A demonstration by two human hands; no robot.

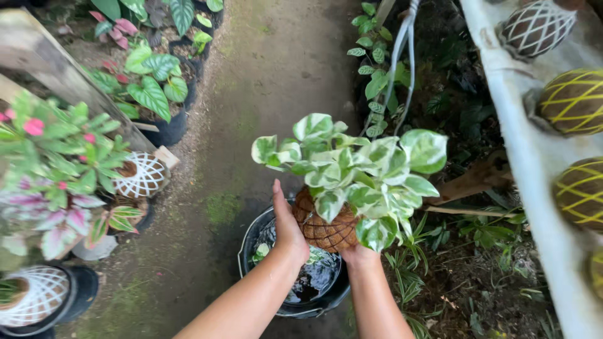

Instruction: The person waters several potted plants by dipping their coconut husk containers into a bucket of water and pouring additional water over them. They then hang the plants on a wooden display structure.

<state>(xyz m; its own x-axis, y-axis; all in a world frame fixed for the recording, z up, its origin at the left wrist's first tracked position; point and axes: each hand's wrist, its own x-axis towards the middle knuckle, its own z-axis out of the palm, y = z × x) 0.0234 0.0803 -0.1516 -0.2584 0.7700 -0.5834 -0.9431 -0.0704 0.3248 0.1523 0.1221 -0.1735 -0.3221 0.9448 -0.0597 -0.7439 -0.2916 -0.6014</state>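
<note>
Position of the ball: I see the moss ball [325, 227] held up directly over the black bucket [295, 301], clear of the water, with my 2 hands cupping it from either side.

Left hand: my left hand [286, 227] lies flat against the ball's left flank, fingers pointing up and away from me, thumb side toward the weave. It presses rather than wraps.

Right hand: my right hand [359, 254] sits under the ball's lower right, mostly hidden by leaves. I judge it is supporting the weight, but I cannot tell how far the fingers curl around.

Which hand is nearer: both touch the ball; the left shows more contact, the right carries from below.

Axis: the ball is roughly round, so its only real axis is vertical, stems up and base down toward the bucket. It sits upright, not tilted that I can see.

Look of the thing: a brown fibre ball bound in a criss-cross net, topped by a variegated plant [355, 169] with cream and green leaves that spread wider than the ball and lean to the right.

Bucket: dark water inside, with 1 or 2 loose leaves floating near the left rim.

Around it: a damp concrete path [264, 81] runs ahead; potted foliage stands at left; netted balls [575, 100] rest along a pale ledge at right, well apart from my hands.
</note>
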